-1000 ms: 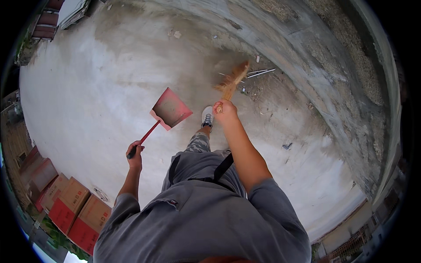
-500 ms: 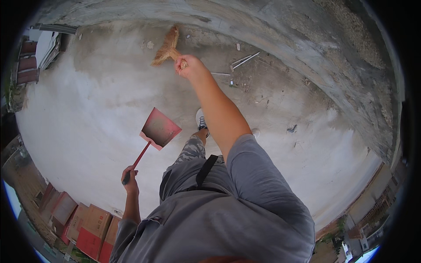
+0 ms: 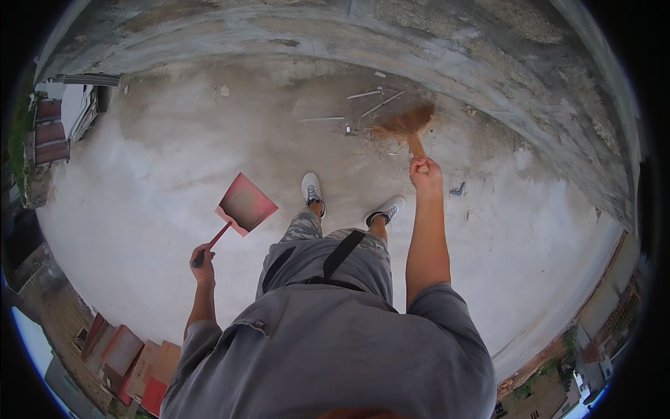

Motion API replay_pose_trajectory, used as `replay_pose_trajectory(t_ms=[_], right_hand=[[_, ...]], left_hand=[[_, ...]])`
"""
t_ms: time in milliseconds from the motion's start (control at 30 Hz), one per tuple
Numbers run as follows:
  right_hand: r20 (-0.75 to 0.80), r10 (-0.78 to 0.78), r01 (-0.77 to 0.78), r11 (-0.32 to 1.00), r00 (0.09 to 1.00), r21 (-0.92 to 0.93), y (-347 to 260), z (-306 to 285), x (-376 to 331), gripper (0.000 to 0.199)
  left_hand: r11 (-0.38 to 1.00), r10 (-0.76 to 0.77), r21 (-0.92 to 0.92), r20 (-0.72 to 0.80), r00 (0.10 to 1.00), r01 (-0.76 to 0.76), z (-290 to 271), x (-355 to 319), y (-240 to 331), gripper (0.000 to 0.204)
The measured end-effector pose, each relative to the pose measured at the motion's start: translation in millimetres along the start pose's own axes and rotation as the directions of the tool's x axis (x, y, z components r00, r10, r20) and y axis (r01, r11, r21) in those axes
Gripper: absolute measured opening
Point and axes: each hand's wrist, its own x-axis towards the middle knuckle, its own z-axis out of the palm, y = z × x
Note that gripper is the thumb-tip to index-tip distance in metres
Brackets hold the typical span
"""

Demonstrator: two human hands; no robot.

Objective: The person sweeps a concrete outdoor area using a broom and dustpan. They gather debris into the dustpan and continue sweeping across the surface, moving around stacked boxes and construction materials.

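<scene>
My right hand (image 3: 425, 172) is closed round the handle of a straw hand broom (image 3: 410, 127). The broom's bristles fan out toward the wall, beside thin white strips (image 3: 383, 104) and bits of debris on the floor. Further left, my left hand (image 3: 202, 263) grips the dark end of a red dustpan's handle. The dustpan (image 3: 247, 203) points away from me, its pan greyish with dust inside. Whether it touches the floor I cannot tell.
A rough concrete wall (image 3: 447, 42) curves along the far side. On the concrete floor (image 3: 139, 209) lie a small dark L-shaped piece (image 3: 457, 189) and a small white object (image 3: 348, 130). Cardboard boxes (image 3: 156, 364) stand at lower left. Leaning panels (image 3: 77, 112) are at upper left.
My right hand has swung the broom from the far middle to the right, nearer the debris. The left hand and dustpan have shifted slightly left. Both my shoes now show.
</scene>
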Motion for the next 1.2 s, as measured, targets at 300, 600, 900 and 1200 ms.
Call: replay_pose_trajectory(t_ms=[300, 600, 900, 1200], right_hand=[[-0.158, -0.438, 0.303, 0.799, 0.885, -0.519, -10, -94, -163, 0.006], [-0.098, 0.271, -0.257, 0.651, 0.958, -0.714, 148, -106, -192, 0.009], [-0.181, 0.253, -0.306, 0.662, 0.951, -0.684, 222, -115, -127, 0.014], [0.048, -0.266, 0.063, 0.049, 0.963, -0.997, 219, -92, -267, 0.038]], left_hand=[[0.996, 0.089, -0.009, -0.056, 0.994, -0.090, -15, -59, 30, 0.013], [0.992, 0.122, -0.018, -0.010, 0.992, -0.122, -20, -55, 40, 0.013], [0.987, 0.160, -0.003, 0.056, 0.986, -0.160, -9, 25, 9, 0.014], [0.935, 0.343, 0.022, 0.208, 0.916, -0.355, 38, 99, 17, 0.005]])
